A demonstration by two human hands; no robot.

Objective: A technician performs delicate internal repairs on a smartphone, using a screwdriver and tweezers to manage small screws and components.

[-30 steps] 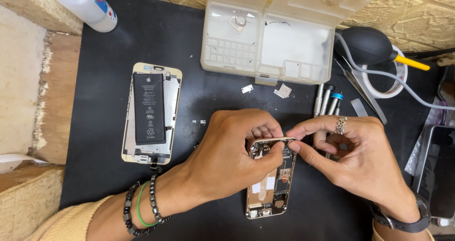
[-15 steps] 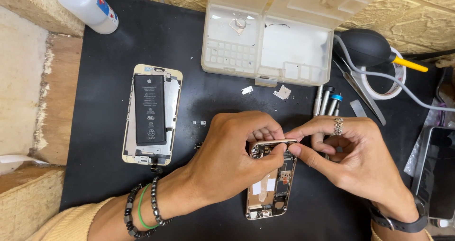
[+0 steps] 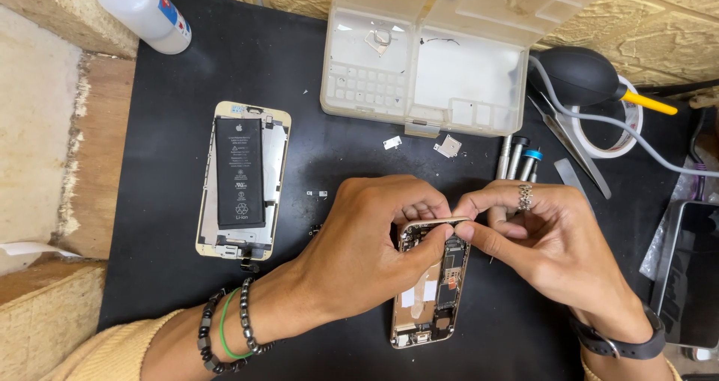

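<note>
We pinch a thin metal strip [image 3: 438, 221] between left hand [image 3: 367, 239] and right hand [image 3: 547, 239], lower centre, over the gold, open phone shell [image 3: 434, 299].

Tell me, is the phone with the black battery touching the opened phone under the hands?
Apart. The head view shows the phone with the black battery left of the opened phone, with bare black mat and the left hand between them.
</note>
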